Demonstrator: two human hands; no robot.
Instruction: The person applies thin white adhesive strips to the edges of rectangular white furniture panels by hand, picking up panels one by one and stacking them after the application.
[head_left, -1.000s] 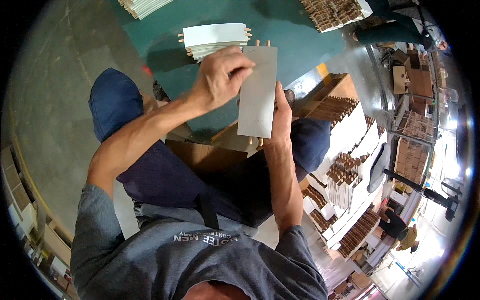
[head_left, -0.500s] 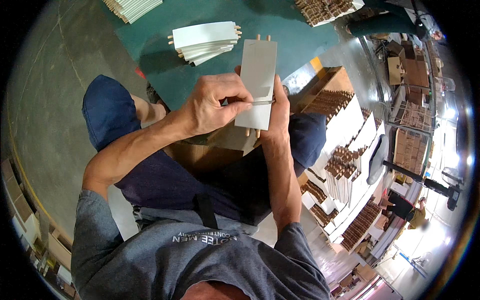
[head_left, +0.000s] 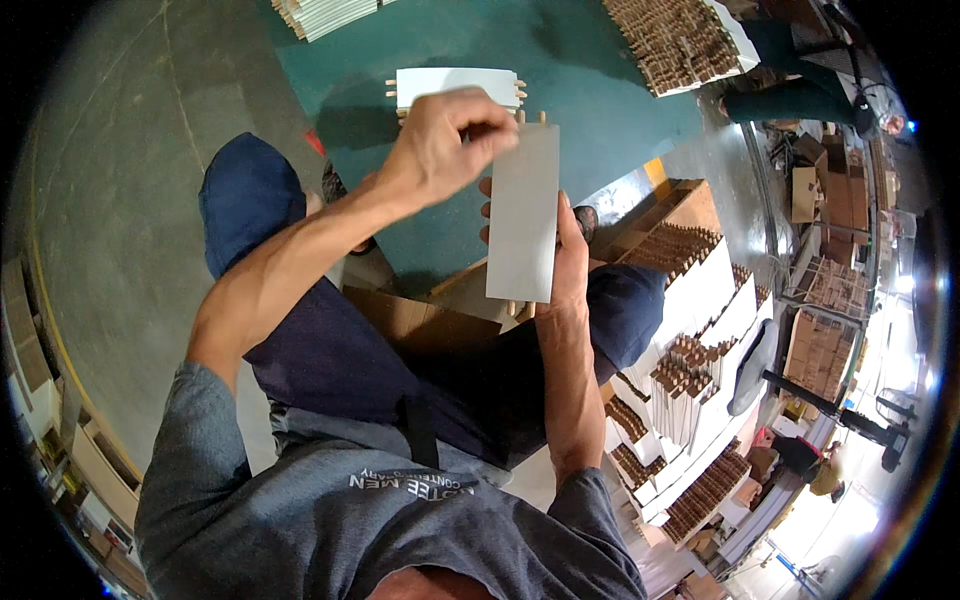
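My right hand point(head_left: 566, 262) holds a white rectangular panel point(head_left: 524, 215) upright over my lap. Its thumb lies along the right edge, and the fingertips show at the left edge from behind. Wooden dowels point(head_left: 513, 308) stick out of the panel's short ends. Over the panel's upper left corner, my left hand point(head_left: 452, 145) is closed in a pinch, slightly blurred. Whatever is between its fingertips cannot be made out. Just beyond that hand, a stack of similar white panels point(head_left: 455, 80) with dowel ends lies on the green table point(head_left: 400, 215), partly covered by the hand.
More panels are stacked at the table's far left point(head_left: 325, 15) and far right point(head_left: 675, 45). To my right stand large piles of white panels point(head_left: 690, 300) with brown dowel ends. An open cardboard box point(head_left: 420, 325) sits between my legs. A person's legs point(head_left: 780, 90) show at the far right.
My left hand has moved up from the panel's lower part, where it pinched a thin strip across the face, to the upper end. The panel sits slightly lower in view.
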